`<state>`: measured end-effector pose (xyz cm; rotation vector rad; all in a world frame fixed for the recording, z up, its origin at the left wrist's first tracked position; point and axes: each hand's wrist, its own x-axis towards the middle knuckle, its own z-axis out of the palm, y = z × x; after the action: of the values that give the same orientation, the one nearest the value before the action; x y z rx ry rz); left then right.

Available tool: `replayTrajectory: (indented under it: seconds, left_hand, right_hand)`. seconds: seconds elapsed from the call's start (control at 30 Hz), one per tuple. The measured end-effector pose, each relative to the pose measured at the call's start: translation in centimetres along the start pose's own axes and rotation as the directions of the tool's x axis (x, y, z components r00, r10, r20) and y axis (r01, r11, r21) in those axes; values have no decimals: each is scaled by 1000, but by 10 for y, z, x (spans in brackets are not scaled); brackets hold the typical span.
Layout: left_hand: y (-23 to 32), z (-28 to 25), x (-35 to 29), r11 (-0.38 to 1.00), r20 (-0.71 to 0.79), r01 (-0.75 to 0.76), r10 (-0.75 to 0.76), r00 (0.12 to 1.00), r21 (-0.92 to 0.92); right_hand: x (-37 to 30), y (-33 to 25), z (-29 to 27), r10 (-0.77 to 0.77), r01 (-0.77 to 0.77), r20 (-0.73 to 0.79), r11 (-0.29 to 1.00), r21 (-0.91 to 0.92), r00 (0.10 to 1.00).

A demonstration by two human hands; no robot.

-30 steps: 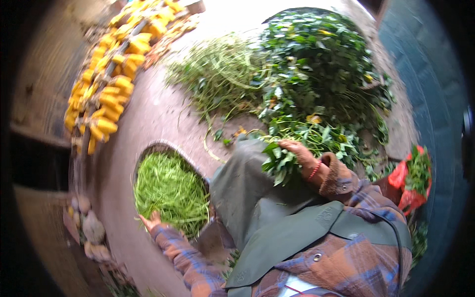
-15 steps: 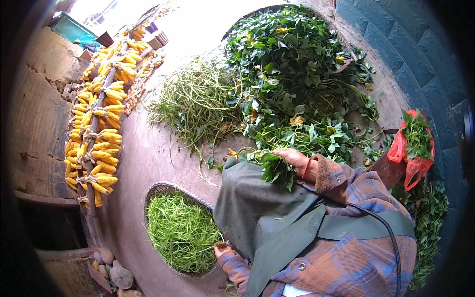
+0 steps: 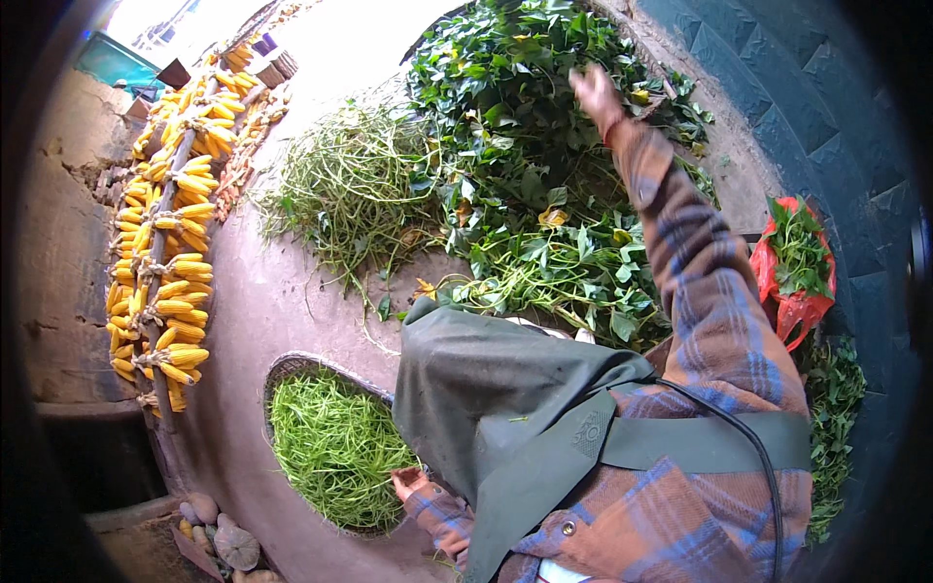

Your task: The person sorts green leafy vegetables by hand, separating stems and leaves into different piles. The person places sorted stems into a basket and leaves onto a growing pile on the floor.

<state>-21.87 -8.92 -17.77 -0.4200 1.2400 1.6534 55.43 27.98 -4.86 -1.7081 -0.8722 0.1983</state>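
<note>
My right hand (image 3: 596,94) reaches out over a big heap of green leafy vines (image 3: 525,107), fingers spread and slightly blurred, with nothing in it. Near the rim of a basket (image 3: 275,374) is my left hand (image 3: 408,482), its fingers curled; whatever they may hold is too small to make out. Cut green stems (image 3: 335,442) fill that basket. Loose leafy stems (image 3: 564,272) lie between the heap and the dark green apron (image 3: 486,379) over my lap.
A pile of thin pale vines (image 3: 350,180) lies left of the leaf heap. Yellow corn cobs (image 3: 175,291) hang on a pole at the left, with pumpkins (image 3: 233,542) below. A red plastic bag (image 3: 802,316) of leaves stands at the right, beside more greens (image 3: 836,418).
My right hand has swung from above the apron up and away to the leaf heap. The bunch of leaves it held is no longer in it. My left hand stays by the basket.
</note>
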Motion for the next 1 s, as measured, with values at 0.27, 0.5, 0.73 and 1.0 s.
replayTrajectory:
  seconds: [0.27, 0.5, 0.73, 1.0]
  left_hand:
    - [13, 38, -19, 990, 105, -100, 89, 990, 99]
    - [11, 52, -31, 993, 7, -46, 45, 999, 107]
    - [-11, 61, -40, 996, 27, 18, -20, 999, 90]
    - [-8, 58, -44, 998, 105, -59, 57, 993, 18]
  right_hand:
    - [-341, 124, 16, 134, 250, 651, 850, -463, 748]
    - [-349, 125, 31, 347, 316, 787, 775, -547, 510]
    - [-361, 93, 34, 115, 410, 990, 902, -137, 78]
    - [-359, 81, 14, -82, 449, 773, 850, -275, 629]
